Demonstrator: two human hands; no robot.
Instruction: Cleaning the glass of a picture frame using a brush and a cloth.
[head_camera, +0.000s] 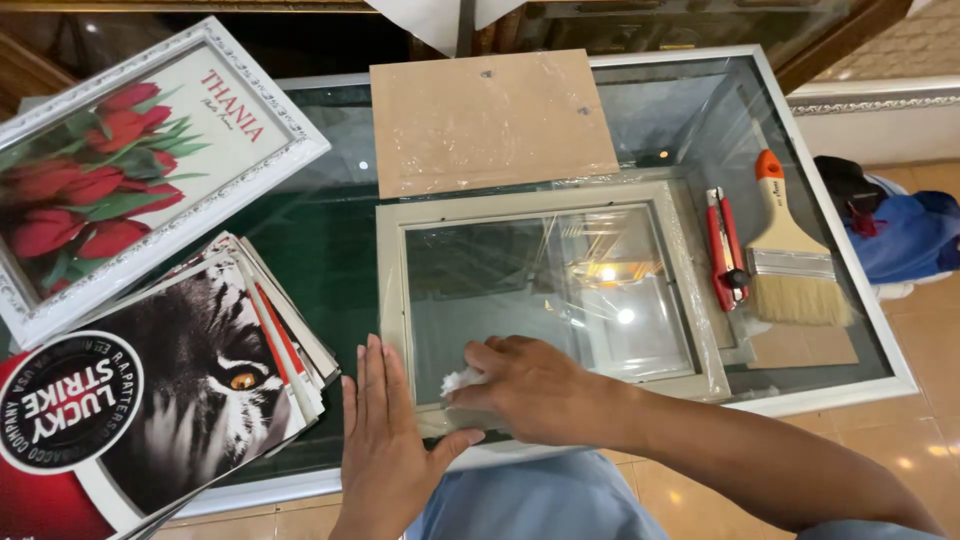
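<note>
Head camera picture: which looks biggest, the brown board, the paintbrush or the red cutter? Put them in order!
1. Brown board, by far the largest.
2. Paintbrush, much smaller.
3. Red cutter, the slimmest, a little shorter than the brush beside it.
All three lie on the glass table, so nearness hardly matters.

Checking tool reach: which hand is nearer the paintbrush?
Right. The right hand presses a white wad on the frame glass, left of the paintbrush; the left hand lies flat farther left, at the frame's corner.

brush (790, 262) orange handle | cutter (725, 250) red | frame (392, 290) pale grey | board (490, 120) tan
</note>
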